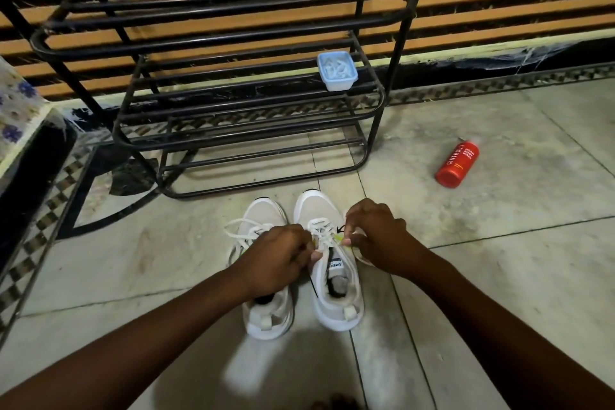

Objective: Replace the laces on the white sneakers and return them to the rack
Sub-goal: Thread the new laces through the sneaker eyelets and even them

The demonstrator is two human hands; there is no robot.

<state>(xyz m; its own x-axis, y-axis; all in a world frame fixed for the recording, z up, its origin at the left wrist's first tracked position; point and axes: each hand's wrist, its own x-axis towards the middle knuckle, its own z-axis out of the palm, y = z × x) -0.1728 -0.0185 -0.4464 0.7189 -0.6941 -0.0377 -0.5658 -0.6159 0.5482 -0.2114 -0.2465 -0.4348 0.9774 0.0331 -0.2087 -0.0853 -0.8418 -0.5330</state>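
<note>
Two white sneakers stand side by side on the floor, toes toward the rack: the left sneaker (pixel 266 216) and the right sneaker (pixel 336 296). White laces (pixel 321 226) cross the right sneaker's upper eyelets. My left hand (pixel 279 256) pinches the lace at that sneaker's left side. My right hand (pixel 376 236) pinches the lace at its right side. Loose lace loops (pixel 236 226) lie over the left sneaker. The black metal shoe rack (pixel 253 140) stands just beyond the toes.
A small pale-blue plastic tub (pixel 336 71) holding white pieces sits on the rack's middle shelf, right side. A red bottle (pixel 458 164) lies on the tiled floor to the right. A cloth-covered piece of furniture (pixel 20 116) stands at the left edge.
</note>
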